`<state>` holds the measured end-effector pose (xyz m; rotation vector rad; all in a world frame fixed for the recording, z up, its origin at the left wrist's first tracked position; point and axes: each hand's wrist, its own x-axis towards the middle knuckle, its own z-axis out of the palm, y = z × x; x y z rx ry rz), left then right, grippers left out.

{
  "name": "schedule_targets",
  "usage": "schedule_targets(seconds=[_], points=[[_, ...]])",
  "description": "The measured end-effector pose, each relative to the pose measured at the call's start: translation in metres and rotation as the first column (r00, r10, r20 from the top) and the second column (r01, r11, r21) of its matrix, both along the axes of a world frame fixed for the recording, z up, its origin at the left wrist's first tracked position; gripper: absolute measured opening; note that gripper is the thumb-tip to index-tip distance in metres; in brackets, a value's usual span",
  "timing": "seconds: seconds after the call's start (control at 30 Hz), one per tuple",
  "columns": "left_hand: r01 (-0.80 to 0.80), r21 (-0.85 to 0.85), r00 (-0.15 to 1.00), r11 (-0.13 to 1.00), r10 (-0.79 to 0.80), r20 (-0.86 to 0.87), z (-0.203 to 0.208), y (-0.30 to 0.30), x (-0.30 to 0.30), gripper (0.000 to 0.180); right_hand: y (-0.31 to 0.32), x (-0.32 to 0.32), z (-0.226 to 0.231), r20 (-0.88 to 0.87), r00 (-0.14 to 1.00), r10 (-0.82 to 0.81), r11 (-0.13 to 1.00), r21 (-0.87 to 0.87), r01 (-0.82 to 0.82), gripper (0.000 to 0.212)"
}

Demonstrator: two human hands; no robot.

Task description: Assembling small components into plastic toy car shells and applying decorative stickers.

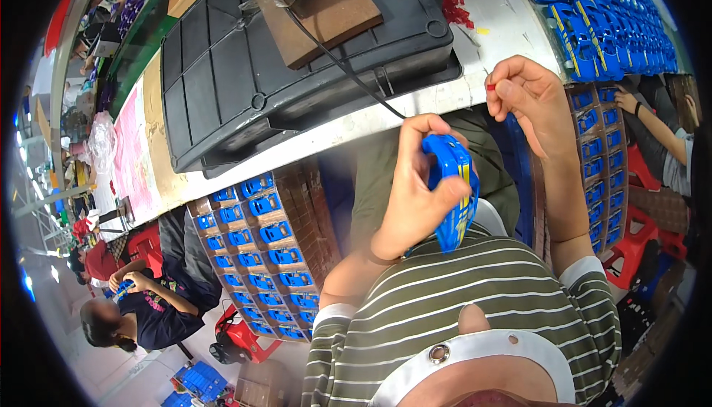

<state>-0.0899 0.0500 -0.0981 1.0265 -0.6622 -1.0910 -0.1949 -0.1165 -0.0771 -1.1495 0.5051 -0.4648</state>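
Observation:
My left hand is closed around a blue toy car body with yellow stripes, held tilted over my lap. Higher and to the right, my right hand pinches a small red plastic piece between thumb and fingertips. The red piece is apart from the car body. A small heap of similar red pieces lies on the white table, beyond my right hand.
A large black plastic bin carries a brown board and a black cable. Rows of blue car bodies stand at the right. A stack of trays with blue cars is at left. A co-worker sits beyond, holding a blue part.

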Motion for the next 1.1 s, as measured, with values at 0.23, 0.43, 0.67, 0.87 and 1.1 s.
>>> schedule_targets(seconds=[0.23, 0.43, 0.67, 0.87, 1.1], points=[[-0.216, -0.357, 0.572, 0.909, 0.414, 0.708, -0.004, -0.003, -0.003, 0.064, 0.033, -0.011, 0.027, 0.096, 0.988, 0.119, 0.981, -0.163, -0.102, 0.009], [-0.246, -0.471, 0.520, 0.847, 0.525, 0.673, -0.010, -0.009, -0.008, 0.065, 0.046, -0.012, 0.022, 0.147, 0.981, 0.124, 0.992, -0.052, -0.118, 0.009], [-0.266, -0.526, 0.452, 0.808, 0.586, 0.672, -0.014, -0.007, -0.008, 0.058, 0.056, -0.009, 0.013, 0.165, 0.982, 0.089, 0.996, -0.046, -0.082, 0.008], [-0.296, -0.541, 0.461, 0.787, 0.614, 0.641, -0.018, -0.001, -0.009, 0.056, 0.063, -0.007, 0.011, 0.181, 0.979, 0.088, 0.996, -0.035, -0.083, 0.006], [-0.299, -0.557, 0.441, 0.775, 0.630, 0.640, -0.019, -0.002, -0.009, 0.057, 0.063, -0.006, 0.013, 0.158, 0.984, 0.086, 0.996, -0.015, -0.084, 0.006]])
